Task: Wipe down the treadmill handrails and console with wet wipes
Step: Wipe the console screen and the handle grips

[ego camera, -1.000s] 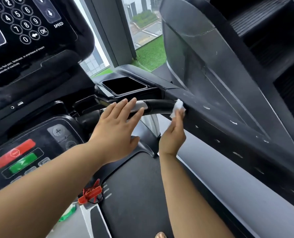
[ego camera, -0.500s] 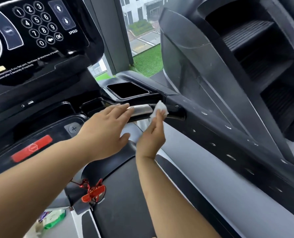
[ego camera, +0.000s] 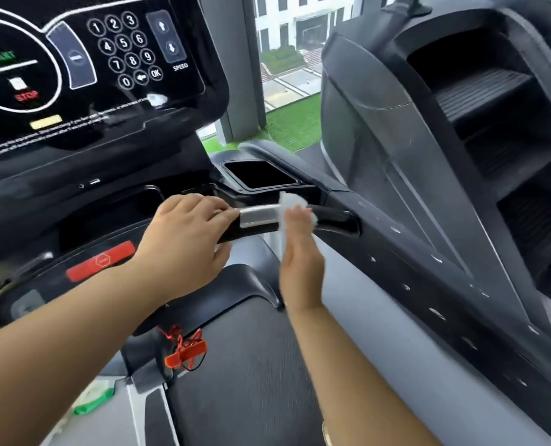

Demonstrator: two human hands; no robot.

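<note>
**Wet wipe pressing on the treadmill's front grip bar**

The white wet wipe (ego camera: 295,204) is sitting crumpled at the centre of the frame. It is lying against the black front grip bar (ego camera: 328,218), just right of the bar's silver sensor plate (ego camera: 259,215). The right hand (ego camera: 299,255) is rising from the lower middle with its fingers stretched straight. The fingertips are pressing the wipe onto the bar, an unclenched, flat-fingered contact; the thumb is hiding from view. The left hand (ego camera: 184,243) is coming in from the lower left and loosely grasping the same bar. Its fingers are draping over the top at the plate's left edge, and its thumb is reaching beneath the bar.

Just above the bar, a rectangular cup-holder recess (ego camera: 258,175) is showing dark. The console (ego camera: 113,123) is filling the upper left, displaying a number keypad (ego camera: 126,49), speed arrows and START and STOP markings. A red stop button (ego camera: 102,260) is lying at centre left, beside the left wrist. The right side handrail (ego camera: 428,284) is running from the bar's right end toward the lower right, speckled with pale spots.

Below the hands, the dark treadmill belt (ego camera: 245,381) is stretching to the bottom edge. An orange-red safety clip (ego camera: 185,352) on a red cord is hanging near its front. A blurred green and white packet (ego camera: 90,400) is lying at lower left. A neighbouring black machine (ego camera: 396,140) is occupying the upper right, and a window (ego camera: 296,123) between the two is showing grass and a pale building.
</note>
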